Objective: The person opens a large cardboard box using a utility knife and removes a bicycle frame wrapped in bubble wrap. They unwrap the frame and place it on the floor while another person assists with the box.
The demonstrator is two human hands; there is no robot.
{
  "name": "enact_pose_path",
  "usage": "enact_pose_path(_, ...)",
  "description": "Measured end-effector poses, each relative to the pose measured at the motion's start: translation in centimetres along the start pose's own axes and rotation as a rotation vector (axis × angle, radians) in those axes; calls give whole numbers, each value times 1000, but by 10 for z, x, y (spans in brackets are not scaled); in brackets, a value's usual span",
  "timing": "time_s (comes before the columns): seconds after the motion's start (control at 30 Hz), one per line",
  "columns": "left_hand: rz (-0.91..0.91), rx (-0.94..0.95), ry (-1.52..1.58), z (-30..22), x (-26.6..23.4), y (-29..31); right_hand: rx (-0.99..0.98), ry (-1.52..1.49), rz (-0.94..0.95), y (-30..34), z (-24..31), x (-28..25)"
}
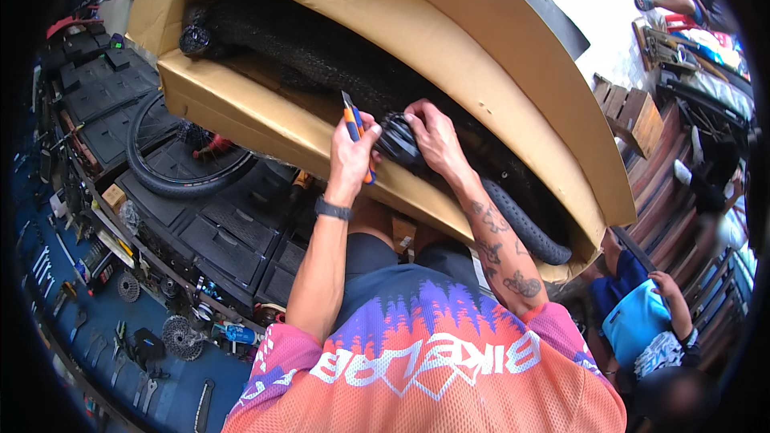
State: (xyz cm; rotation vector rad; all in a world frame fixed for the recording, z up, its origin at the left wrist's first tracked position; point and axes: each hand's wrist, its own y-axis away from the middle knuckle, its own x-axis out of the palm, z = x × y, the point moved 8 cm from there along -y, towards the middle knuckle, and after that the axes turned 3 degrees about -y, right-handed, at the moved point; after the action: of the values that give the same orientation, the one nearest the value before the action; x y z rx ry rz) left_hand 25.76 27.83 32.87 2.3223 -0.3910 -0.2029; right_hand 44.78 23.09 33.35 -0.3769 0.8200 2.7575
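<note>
My left hand [350,156] is closed round a blue and orange utility knife [353,122], its blade pointing up and away from me. Just right of it, my right hand [433,136] grips a bundle wrapped in shiny black plastic [397,139]. The fingertips of my left hand come close to this bundle; whether they touch it I cannot tell. Both hands are over a long open cardboard box [265,124]. Inside lies a long load covered in black wrap [305,40], with a knobby bicycle tyre [525,220] at the box's right end. What the wrap covers is hidden.
To the left, a bicycle wheel [172,184] rests on black storage drawers [228,244]. Wrenches and cassettes [183,335] hang on a blue tool board [104,369]. A person with a light blue bag [638,321] is at lower right. A wooden crate [638,120] stands beyond the box.
</note>
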Motion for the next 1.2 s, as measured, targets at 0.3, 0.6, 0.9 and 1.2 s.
enact_pose_path(0.3,169,-68,66,-16,0,-10,-65,220,188,-14,42,-8)
enact_pose_path(0.6,276,75,-327,-29,11,-42,174,219,150,-23,36,-4)
enact_pose_path(0.9,96,178,-406,-32,6,-23,25,338,353,-36,63,9)
enact_pose_path(1.2,128,-144,-300,-7,5,-10,326,279,184,-26,34,3)
